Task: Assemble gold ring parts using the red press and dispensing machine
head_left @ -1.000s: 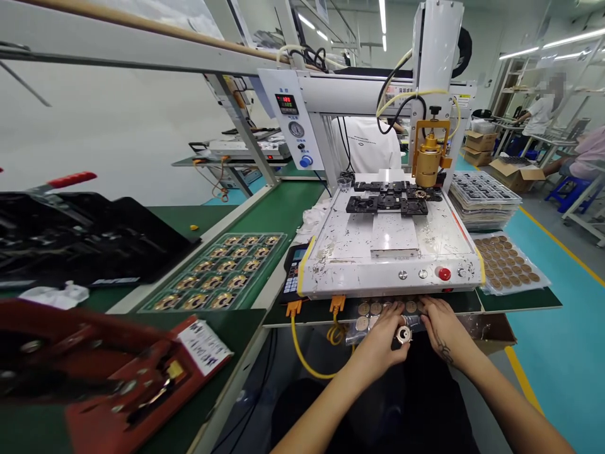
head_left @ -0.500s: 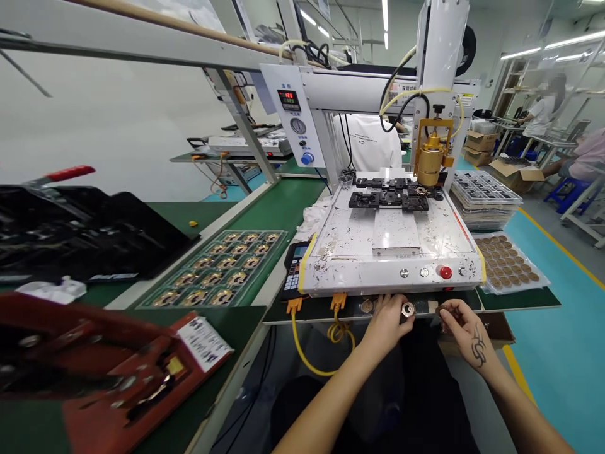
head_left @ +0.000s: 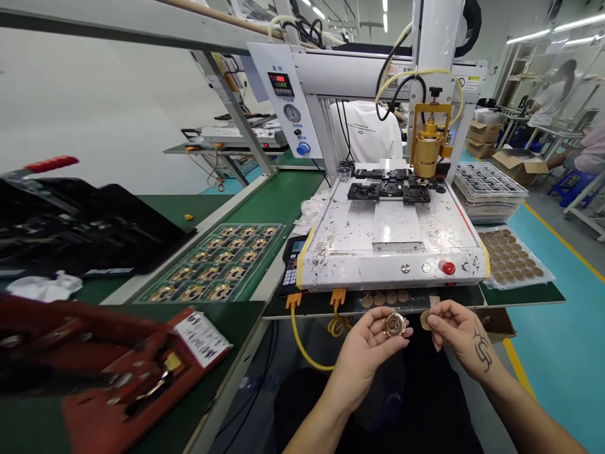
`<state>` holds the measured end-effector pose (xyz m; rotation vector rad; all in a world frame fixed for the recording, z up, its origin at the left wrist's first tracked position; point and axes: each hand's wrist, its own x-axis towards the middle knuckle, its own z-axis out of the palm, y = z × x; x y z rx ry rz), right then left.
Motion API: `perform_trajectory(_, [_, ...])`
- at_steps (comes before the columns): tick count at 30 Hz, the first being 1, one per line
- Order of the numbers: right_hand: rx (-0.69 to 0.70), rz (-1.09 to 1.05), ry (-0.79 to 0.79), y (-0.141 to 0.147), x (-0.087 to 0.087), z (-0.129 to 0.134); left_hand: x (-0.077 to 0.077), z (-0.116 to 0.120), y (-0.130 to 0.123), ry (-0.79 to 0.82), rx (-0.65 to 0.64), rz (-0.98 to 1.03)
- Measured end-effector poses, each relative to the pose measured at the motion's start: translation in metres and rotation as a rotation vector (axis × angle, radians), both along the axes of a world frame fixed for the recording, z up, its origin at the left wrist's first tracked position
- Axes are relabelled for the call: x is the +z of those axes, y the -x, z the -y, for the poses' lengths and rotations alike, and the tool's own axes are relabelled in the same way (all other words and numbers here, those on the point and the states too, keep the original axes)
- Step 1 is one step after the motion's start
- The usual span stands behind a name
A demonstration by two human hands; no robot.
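Observation:
My left hand holds a round gold watch case between thumb and fingers, tilted toward me. Close to its right, my right hand pinches a thin brown disc by its edge. The disc and the case are a small gap apart, both just in front of the bench edge. Several similar brown discs lie in a row on the dark strip under the machine's front. The press machine stands behind my hands, with a black fixture on its bed beneath a brass-coloured head.
At left, a clear tray holds several gold watch parts, near a red hand press. Rightward lie a sheet of brown discs and stacked trays. Yellow cables hang below the bench edge. A person in white is behind the machine.
My left hand has drawn back from the strip and turned, bringing the watch case face up into view. My right hand has moved left with the disc, closer to the case.

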<state>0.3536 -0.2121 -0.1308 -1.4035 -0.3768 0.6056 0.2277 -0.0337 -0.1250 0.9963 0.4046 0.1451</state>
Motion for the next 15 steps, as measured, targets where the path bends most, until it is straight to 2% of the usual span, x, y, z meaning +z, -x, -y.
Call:
perform_trajectory(6, [0.081, 0.021, 0.046, 0.012, 0.006, -0.003, 0.013, 0.003, 0.018, 0.142, 0.034, -0.009])
perform_trajectory(15, [0.202, -0.125, 0.016, 0.020, 0.006, 0.004, 0.018, 0.004, 0.038, 0.137, 0.033, 0.048])
